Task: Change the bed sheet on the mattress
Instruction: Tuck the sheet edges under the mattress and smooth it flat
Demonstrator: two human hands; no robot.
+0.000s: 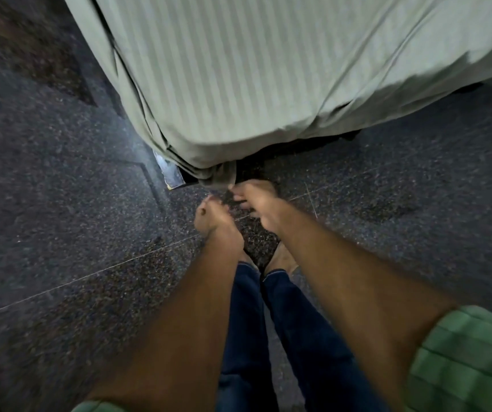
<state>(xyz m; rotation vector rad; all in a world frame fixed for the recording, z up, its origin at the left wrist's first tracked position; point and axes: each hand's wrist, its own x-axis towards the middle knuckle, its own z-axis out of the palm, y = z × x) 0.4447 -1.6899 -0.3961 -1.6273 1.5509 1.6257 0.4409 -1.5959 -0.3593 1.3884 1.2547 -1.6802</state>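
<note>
Your left hand (213, 217) and right hand (258, 200) reach to the mattress corner at 12 o'clock. The pale green, satin-striped bed sheet (238, 69) drapes smoothly over the mattress, its corner gathered into a bunched tail (224, 176). Your right fingers pinch that tail; your left fingers curl just beside it, grip blurred. Below lies speckled dark stone floor (60, 218).

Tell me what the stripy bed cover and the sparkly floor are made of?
The bed sheet looks like woven cloth, maybe cotton with a soft sheen: it creases, drapes and bunches at the corner. The floor looks like polished speckled stone, perhaps granite: tiny flecks, thin joint lines and a glossy reflection.
</note>
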